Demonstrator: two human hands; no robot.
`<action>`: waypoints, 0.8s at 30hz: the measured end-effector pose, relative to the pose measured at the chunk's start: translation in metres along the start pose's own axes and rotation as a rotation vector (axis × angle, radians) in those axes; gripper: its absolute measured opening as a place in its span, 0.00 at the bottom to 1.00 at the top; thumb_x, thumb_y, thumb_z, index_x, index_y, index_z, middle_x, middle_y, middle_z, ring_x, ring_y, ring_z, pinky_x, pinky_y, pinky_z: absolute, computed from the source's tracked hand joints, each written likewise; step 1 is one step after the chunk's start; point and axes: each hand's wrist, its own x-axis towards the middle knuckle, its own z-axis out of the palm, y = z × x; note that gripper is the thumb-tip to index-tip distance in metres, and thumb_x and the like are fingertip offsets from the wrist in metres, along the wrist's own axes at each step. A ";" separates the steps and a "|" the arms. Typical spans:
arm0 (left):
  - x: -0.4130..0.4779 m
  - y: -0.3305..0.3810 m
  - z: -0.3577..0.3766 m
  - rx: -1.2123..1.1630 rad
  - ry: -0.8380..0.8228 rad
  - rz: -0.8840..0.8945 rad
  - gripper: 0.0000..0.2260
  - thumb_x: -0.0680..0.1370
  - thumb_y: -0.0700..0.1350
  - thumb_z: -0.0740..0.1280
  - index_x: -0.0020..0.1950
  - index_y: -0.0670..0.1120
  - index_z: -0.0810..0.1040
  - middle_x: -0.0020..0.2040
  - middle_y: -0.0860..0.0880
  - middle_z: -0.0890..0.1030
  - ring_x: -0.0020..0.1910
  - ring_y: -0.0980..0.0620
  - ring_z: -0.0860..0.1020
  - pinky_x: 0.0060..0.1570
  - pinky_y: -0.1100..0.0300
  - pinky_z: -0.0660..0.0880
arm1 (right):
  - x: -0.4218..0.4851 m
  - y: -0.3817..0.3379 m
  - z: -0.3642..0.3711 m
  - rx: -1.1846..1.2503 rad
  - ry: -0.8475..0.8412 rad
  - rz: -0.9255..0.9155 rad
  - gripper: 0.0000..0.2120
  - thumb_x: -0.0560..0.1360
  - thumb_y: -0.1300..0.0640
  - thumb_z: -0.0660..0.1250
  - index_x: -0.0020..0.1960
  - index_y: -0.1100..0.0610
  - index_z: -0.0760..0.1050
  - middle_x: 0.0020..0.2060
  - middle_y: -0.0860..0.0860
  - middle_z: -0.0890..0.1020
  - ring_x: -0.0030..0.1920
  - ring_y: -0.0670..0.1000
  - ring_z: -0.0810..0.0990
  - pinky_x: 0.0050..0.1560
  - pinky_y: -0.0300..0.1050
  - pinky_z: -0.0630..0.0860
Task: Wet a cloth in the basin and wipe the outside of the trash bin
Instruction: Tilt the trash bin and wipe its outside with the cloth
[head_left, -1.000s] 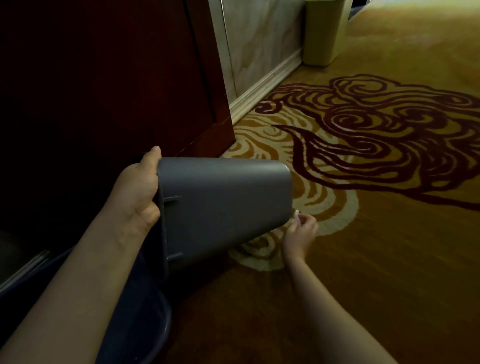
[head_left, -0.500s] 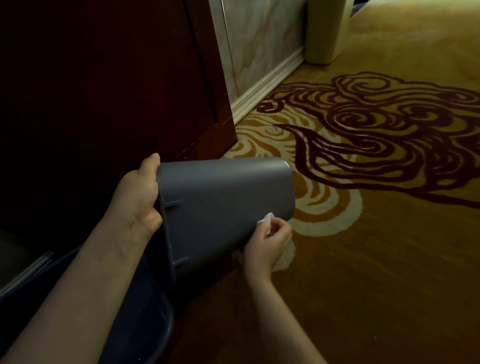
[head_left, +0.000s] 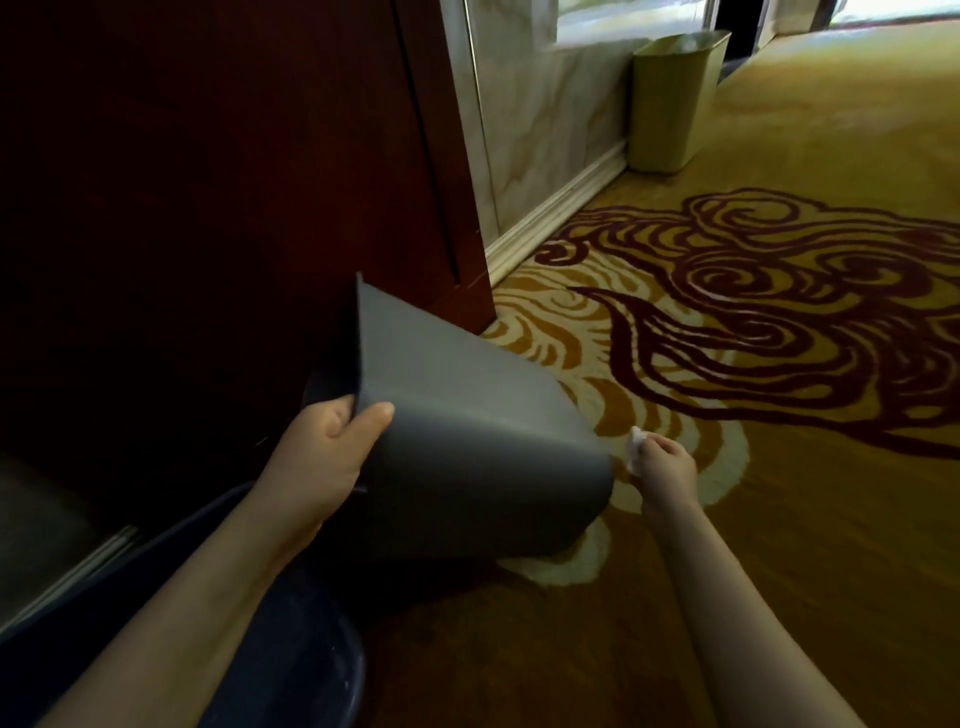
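Two bins: one gray trash bin (head_left: 467, 447) tipped over at centre, one beige bin (head_left: 672, 104) upright at 1 o'clock. The left hand (head_left: 330, 447) grips the gray bin's rim, thumb outside. The right hand (head_left: 667, 470) pinches one white cloth (head_left: 635, 448) just beside its base, toward 3 o'clock. One dark basin (head_left: 311, 654) sits at 7 o'clock.

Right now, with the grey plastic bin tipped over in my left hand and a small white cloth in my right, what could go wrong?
The grey plastic bin is tilted with just your left hand gripping its rim; hard wiping might twist it loose. Your right hand pinches the small white cloth over the patterned yellow carpet, not the dark blue basin, so drips would likely land on carpet.
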 end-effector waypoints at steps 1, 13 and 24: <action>-0.004 -0.002 -0.004 0.059 -0.051 0.042 0.09 0.79 0.43 0.61 0.45 0.53 0.79 0.41 0.60 0.86 0.42 0.60 0.83 0.37 0.67 0.79 | -0.001 -0.002 -0.003 0.058 0.021 0.005 0.12 0.78 0.59 0.61 0.60 0.58 0.73 0.49 0.55 0.77 0.44 0.51 0.76 0.45 0.43 0.73; -0.009 -0.005 -0.056 0.226 -0.407 0.105 0.11 0.73 0.47 0.62 0.48 0.48 0.84 0.47 0.52 0.86 0.45 0.54 0.84 0.41 0.67 0.78 | -0.060 0.019 0.007 0.123 -0.199 0.065 0.14 0.74 0.65 0.60 0.52 0.50 0.75 0.46 0.48 0.78 0.51 0.51 0.78 0.49 0.47 0.77; 0.017 0.001 -0.071 0.276 -0.545 0.012 0.11 0.72 0.55 0.66 0.53 0.60 0.80 0.52 0.55 0.85 0.49 0.55 0.83 0.44 0.68 0.78 | -0.112 -0.012 0.077 -0.214 -0.189 -0.669 0.08 0.78 0.55 0.61 0.56 0.48 0.75 0.49 0.44 0.76 0.48 0.40 0.76 0.46 0.38 0.76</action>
